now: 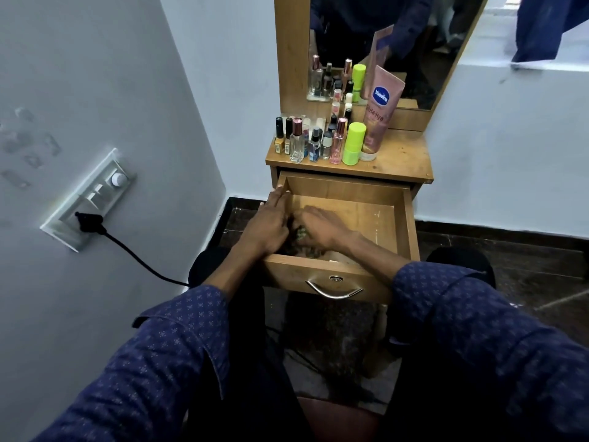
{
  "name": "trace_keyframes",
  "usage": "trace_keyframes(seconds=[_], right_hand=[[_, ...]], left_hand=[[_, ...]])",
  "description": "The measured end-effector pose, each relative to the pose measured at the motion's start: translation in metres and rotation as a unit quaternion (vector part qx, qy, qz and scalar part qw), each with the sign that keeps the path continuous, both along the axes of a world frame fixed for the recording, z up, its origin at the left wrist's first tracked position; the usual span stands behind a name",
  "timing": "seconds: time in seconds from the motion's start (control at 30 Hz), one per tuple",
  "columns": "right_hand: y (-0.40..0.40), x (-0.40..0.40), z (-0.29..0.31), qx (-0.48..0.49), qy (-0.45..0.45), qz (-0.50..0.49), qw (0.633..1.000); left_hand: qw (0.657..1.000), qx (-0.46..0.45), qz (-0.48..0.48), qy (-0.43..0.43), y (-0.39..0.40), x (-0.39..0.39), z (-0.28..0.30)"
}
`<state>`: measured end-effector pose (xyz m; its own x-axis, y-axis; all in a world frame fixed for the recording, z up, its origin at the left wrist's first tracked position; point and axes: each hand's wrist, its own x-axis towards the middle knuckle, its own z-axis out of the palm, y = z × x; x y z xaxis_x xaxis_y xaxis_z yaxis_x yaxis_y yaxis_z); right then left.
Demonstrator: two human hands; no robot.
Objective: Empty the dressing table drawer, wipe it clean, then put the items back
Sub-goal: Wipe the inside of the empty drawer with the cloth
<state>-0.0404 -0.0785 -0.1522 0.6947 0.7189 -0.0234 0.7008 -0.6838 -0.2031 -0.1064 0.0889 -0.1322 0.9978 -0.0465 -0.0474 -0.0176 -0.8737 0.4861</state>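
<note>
Pale walls flank the table (402, 161); both hands gather dark items in the drawer (376, 218), left hand (267, 225) and right hand (322, 226) grip unclear.

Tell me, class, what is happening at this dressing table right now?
A person in a blue patterned shirt sits before a wooden dressing table with its drawer pulled open. Both hands reach into the drawer's near left corner: the left hand by the left wall, the right hand beside it, over small items too blurred to identify. The rest of the drawer floor looks bare. Bottles and a pink tube stand on the tabletop below the mirror.
</note>
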Motion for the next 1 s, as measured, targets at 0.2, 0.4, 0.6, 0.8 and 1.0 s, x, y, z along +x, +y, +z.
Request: trace_keyframes(seconds=[0.2,0.4,0.6,0.8,1.0], right_hand=[[-0.018,0.032,-0.005,0.02,-0.021,-0.17,0.985],[-0.024,-0.005,0.001,0.007,0.022,-0.025,0.999],[-0.016,-0.015,0.023,0.018,0.147,0.064,0.987],[-0.014,-0.019,0.017,-0.009,0.249,0.053,0.967],[-0.018,-0.012,0.016,-0.039,0.371,0.004,0.928]], left_hand=[[1.0,0.015,-0.002,0.0,-0.001,0.0,0.001],[1.0,0.023,-0.005,0.004,-0.001,0.004,-0.002],[0.999,0.034,-0.008,0.013,0.0,0.005,-0.004],[0.999,0.042,-0.007,0.014,-0.002,0.004,-0.004],[0.999,0.043,-0.01,0.01,-0.001,0.005,-0.005]])
